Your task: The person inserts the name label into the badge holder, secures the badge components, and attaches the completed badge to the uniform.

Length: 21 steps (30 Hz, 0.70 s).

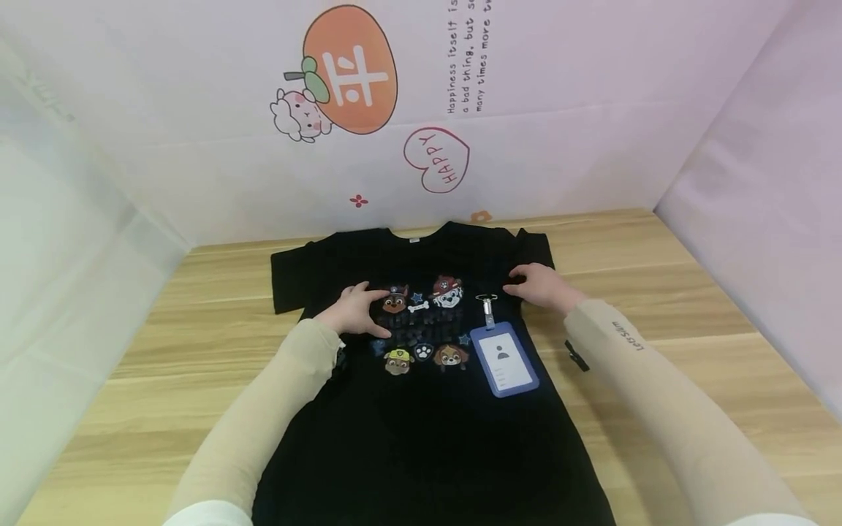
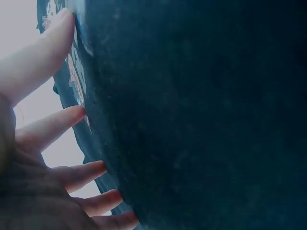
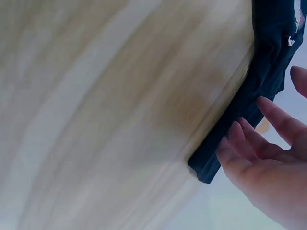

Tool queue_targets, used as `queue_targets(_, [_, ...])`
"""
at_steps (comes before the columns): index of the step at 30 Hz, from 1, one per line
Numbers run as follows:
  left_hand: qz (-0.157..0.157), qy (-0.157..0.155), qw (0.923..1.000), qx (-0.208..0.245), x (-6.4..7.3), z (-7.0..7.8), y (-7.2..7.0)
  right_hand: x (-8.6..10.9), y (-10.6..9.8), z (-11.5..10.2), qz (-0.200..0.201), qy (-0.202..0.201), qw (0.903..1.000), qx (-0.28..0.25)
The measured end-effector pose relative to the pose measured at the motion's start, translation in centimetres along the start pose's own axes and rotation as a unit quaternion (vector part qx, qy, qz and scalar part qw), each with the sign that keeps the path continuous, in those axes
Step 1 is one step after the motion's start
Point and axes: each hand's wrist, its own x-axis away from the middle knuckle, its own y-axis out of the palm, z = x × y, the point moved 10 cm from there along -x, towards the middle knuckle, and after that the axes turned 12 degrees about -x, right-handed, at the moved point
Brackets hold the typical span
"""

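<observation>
A black T-shirt (image 1: 434, 446) lies spread on the table, collar toward the back wall, with cartoon dog heads printed on its chest. My left hand (image 1: 355, 310) rests on the chest beside the print, thumb and fingers spread; in the left wrist view the fingertips (image 2: 76, 113) meet the dark cloth. At the sleeve on the right, my right hand (image 1: 542, 285) has loosely bent fingers, thumb apart from them. The right wrist view shows those fingers (image 3: 276, 117) against the black sleeve (image 3: 216, 143), pinching nothing. A blue badge holder (image 1: 505, 359) with a metal clip (image 1: 487, 310) lies on the shirt between the hands.
The wooden table (image 1: 164, 351) extends on both sides of the shirt. A white printed cloth (image 1: 559, 109) hangs behind it, and pale cloth walls (image 1: 770, 183) flank the left and right. Beige sleeves (image 1: 256, 409) cover both forearms, and a black strap (image 1: 577, 356) shows by the right wrist.
</observation>
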Motion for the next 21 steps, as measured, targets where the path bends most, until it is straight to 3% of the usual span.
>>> queue_targets(6, [-0.004,-0.001,1.0,-0.008,-0.1,0.3,0.0,-0.3,-0.2,0.8,-0.015,0.006,0.9991,0.038])
queue_targets(13, [0.0,0.007,0.9999,-0.015,-1.1,0.5,0.2,-0.8,-0.6,2.0,-0.021,-0.001,0.9969,0.075])
queue_targets(17, [0.041,0.024,0.9988,-0.012,-1.0,0.7,-0.5,-0.7,-0.6,2.2,-0.016,-0.018,0.9978,0.061])
queue_targets(21, [0.128,0.05,0.9904,-0.006,0.4,1.5,-2.6,0.1,-1.5,1.5,0.009,-0.049,0.9986,0.017])
